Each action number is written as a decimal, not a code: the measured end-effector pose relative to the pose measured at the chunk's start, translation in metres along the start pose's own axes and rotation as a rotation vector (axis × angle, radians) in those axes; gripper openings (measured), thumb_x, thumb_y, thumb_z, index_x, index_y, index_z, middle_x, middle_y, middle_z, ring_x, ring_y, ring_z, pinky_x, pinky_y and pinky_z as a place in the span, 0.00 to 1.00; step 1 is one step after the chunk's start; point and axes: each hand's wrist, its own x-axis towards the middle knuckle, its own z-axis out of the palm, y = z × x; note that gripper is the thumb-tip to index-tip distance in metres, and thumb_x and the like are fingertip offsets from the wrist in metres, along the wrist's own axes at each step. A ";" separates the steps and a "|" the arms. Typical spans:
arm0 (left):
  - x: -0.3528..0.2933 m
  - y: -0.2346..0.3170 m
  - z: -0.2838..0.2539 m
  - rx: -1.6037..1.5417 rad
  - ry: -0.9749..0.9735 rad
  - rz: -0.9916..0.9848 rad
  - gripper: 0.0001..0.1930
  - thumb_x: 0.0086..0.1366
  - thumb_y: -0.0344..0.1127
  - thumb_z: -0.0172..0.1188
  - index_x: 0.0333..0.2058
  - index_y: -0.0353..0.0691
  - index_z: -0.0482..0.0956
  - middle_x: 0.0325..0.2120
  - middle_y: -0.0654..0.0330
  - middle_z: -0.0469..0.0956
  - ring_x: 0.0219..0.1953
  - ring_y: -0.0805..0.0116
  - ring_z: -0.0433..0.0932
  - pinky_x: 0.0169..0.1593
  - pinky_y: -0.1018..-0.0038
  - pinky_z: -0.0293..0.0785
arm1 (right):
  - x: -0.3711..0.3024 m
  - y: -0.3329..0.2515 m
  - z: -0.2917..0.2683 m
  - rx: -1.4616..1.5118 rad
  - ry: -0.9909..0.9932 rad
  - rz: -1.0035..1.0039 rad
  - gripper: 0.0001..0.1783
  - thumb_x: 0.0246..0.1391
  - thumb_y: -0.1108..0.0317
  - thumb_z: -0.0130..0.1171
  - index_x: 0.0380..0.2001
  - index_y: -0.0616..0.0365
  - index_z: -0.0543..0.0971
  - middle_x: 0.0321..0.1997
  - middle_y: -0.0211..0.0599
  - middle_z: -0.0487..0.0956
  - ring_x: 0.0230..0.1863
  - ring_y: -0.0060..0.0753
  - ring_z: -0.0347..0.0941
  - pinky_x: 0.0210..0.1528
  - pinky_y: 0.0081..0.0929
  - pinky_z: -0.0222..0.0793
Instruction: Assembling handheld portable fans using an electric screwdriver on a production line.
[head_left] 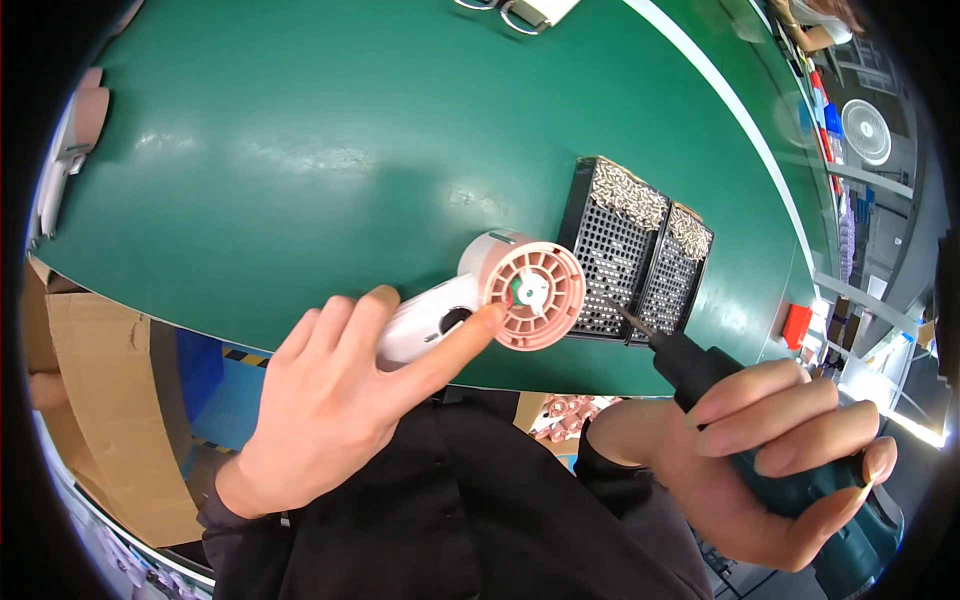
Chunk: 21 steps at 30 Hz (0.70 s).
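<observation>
A pink and white handheld fan body (545,335) lies on the green table, its round ribbed end facing up. Inside the ring are a white hub and a small green and red part. My left hand (335,390) grips its white handle, with the thumb reaching to the edge of the ring. My right hand (770,430) is wrapped around a dark green and black electric screwdriver (700,368). Its thin bit points left over the near edge of a black perforated screw tray (612,245), apart from the fan. Small screws are heaped at the tray's far end.
Another pink and white fan body (75,140) sits at the table's left edge. A cardboard box (105,400) stands at lower left. Pink parts (570,412) fill a box below the table edge. A red block (797,326) lies right, and a co-worker's arm (815,38) shows at upper right.
</observation>
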 end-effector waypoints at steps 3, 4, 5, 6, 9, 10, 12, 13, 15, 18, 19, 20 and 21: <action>-0.001 -0.002 0.000 0.012 -0.001 0.012 0.31 0.47 0.29 0.55 0.54 0.61 0.72 0.30 0.57 0.66 0.25 0.67 0.63 0.28 0.76 0.63 | -0.001 0.003 0.009 -0.039 -0.031 0.024 0.17 0.56 0.61 0.44 0.40 0.66 0.63 0.19 0.36 0.60 0.09 0.29 0.55 0.09 0.29 0.54; -0.001 -0.003 0.000 0.009 0.002 0.005 0.31 0.47 0.29 0.55 0.54 0.61 0.72 0.30 0.57 0.66 0.25 0.67 0.63 0.28 0.76 0.63 | -0.001 0.005 0.010 -0.058 -0.050 0.034 0.17 0.56 0.61 0.43 0.40 0.66 0.62 0.19 0.36 0.61 0.08 0.30 0.55 0.09 0.29 0.54; -0.002 -0.004 0.000 0.014 0.003 0.015 0.31 0.47 0.30 0.55 0.54 0.61 0.72 0.30 0.58 0.66 0.25 0.67 0.63 0.28 0.76 0.62 | -0.001 0.007 0.011 -0.076 -0.067 0.044 0.17 0.57 0.62 0.42 0.40 0.66 0.62 0.19 0.37 0.61 0.08 0.30 0.54 0.09 0.29 0.55; -0.002 -0.004 0.000 0.019 0.002 0.025 0.31 0.48 0.31 0.54 0.54 0.61 0.71 0.30 0.58 0.66 0.25 0.68 0.63 0.28 0.77 0.61 | -0.002 0.011 0.011 -0.068 -0.074 0.046 0.16 0.57 0.62 0.40 0.41 0.65 0.62 0.19 0.38 0.61 0.07 0.30 0.54 0.09 0.29 0.55; 0.000 -0.001 -0.003 -0.020 -0.031 -0.026 0.29 0.47 0.29 0.59 0.50 0.61 0.76 0.31 0.57 0.67 0.25 0.66 0.65 0.29 0.74 0.65 | -0.009 0.020 0.015 -0.135 -0.038 0.131 0.14 0.58 0.63 0.37 0.43 0.59 0.63 0.18 0.38 0.62 0.07 0.30 0.54 0.07 0.29 0.56; 0.000 -0.002 -0.004 -0.021 -0.031 -0.030 0.29 0.47 0.29 0.59 0.50 0.61 0.76 0.31 0.57 0.67 0.25 0.66 0.65 0.29 0.74 0.65 | -0.009 0.025 0.012 -0.159 -0.091 0.162 0.13 0.58 0.63 0.37 0.42 0.58 0.63 0.18 0.38 0.62 0.07 0.30 0.54 0.07 0.28 0.56; 0.002 -0.004 -0.006 -0.013 -0.042 0.003 0.28 0.47 0.31 0.60 0.51 0.55 0.75 0.32 0.57 0.68 0.26 0.65 0.66 0.30 0.74 0.66 | -0.008 0.032 0.014 -0.212 -0.068 0.185 0.12 0.58 0.63 0.37 0.41 0.57 0.63 0.17 0.37 0.62 0.06 0.29 0.55 0.06 0.28 0.56; 0.001 -0.006 -0.006 -0.012 -0.045 -0.001 0.28 0.47 0.31 0.60 0.51 0.55 0.75 0.32 0.57 0.68 0.26 0.65 0.66 0.30 0.74 0.66 | -0.008 0.034 0.012 -0.166 -0.066 0.187 0.11 0.58 0.63 0.37 0.39 0.57 0.63 0.17 0.37 0.62 0.06 0.29 0.55 0.06 0.28 0.57; 0.001 -0.012 -0.008 -0.116 -0.040 -0.019 0.28 0.48 0.34 0.63 0.51 0.41 0.72 0.33 0.55 0.69 0.28 0.62 0.68 0.32 0.71 0.67 | -0.008 0.036 0.011 -0.117 -0.061 0.188 0.10 0.57 0.64 0.37 0.38 0.57 0.62 0.17 0.37 0.62 0.06 0.29 0.55 0.06 0.28 0.57; 0.002 -0.018 -0.006 -0.241 -0.046 -0.067 0.26 0.50 0.36 0.62 0.49 0.35 0.71 0.29 0.59 0.67 0.28 0.65 0.69 0.32 0.73 0.66 | -0.006 0.036 0.010 -0.149 -0.075 0.193 0.09 0.56 0.65 0.38 0.37 0.57 0.61 0.17 0.38 0.62 0.06 0.30 0.55 0.06 0.27 0.58; 0.002 -0.019 -0.006 -0.202 -0.037 -0.034 0.26 0.50 0.38 0.64 0.46 0.32 0.70 0.28 0.58 0.68 0.28 0.63 0.70 0.33 0.72 0.67 | -0.005 0.035 0.007 -0.153 -0.109 0.204 0.09 0.56 0.65 0.38 0.37 0.58 0.60 0.17 0.39 0.62 0.06 0.31 0.55 0.06 0.27 0.59; 0.003 -0.018 -0.007 -0.188 -0.029 -0.028 0.26 0.50 0.38 0.64 0.46 0.32 0.70 0.28 0.58 0.68 0.28 0.63 0.70 0.33 0.72 0.67 | -0.004 0.034 0.006 -0.157 -0.143 0.213 0.09 0.55 0.66 0.39 0.37 0.58 0.59 0.17 0.40 0.62 0.06 0.32 0.55 0.06 0.27 0.59; 0.004 -0.017 -0.009 -0.209 -0.035 -0.024 0.24 0.51 0.38 0.63 0.46 0.32 0.70 0.29 0.58 0.68 0.29 0.63 0.70 0.34 0.72 0.67 | -0.004 0.033 0.008 -0.126 -0.107 0.209 0.09 0.54 0.67 0.40 0.36 0.58 0.58 0.16 0.40 0.62 0.06 0.33 0.55 0.06 0.28 0.60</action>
